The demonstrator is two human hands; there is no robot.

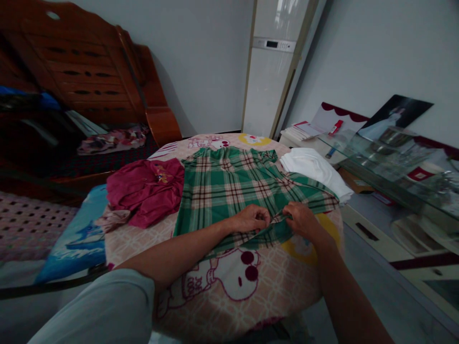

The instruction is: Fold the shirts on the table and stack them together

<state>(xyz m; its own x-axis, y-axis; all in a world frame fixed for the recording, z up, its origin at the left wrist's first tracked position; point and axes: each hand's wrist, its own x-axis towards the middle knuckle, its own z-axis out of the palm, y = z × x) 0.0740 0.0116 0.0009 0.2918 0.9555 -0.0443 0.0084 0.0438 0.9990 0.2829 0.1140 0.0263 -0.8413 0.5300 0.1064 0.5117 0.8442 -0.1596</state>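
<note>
A green plaid shirt (233, 186) lies spread across a round table with a pink cartoon-print cloth (229, 286). My left hand (251, 219) is closed, pinching the shirt's near hem. My right hand (303, 219) is closed on the same hem just to the right, the two hands almost touching. A crumpled magenta garment (147, 188) lies to the left of the shirt. At the shirt's far right sits a folded white cloth (315, 169).
A dark wooden bench (89, 71) with clothes on it stands at the left. A tall white air conditioner (268, 67) fills the far corner. A glass-topped low cabinet (387, 162) with papers and pictures runs along the right. A blue cushion (79, 234) lies near the left.
</note>
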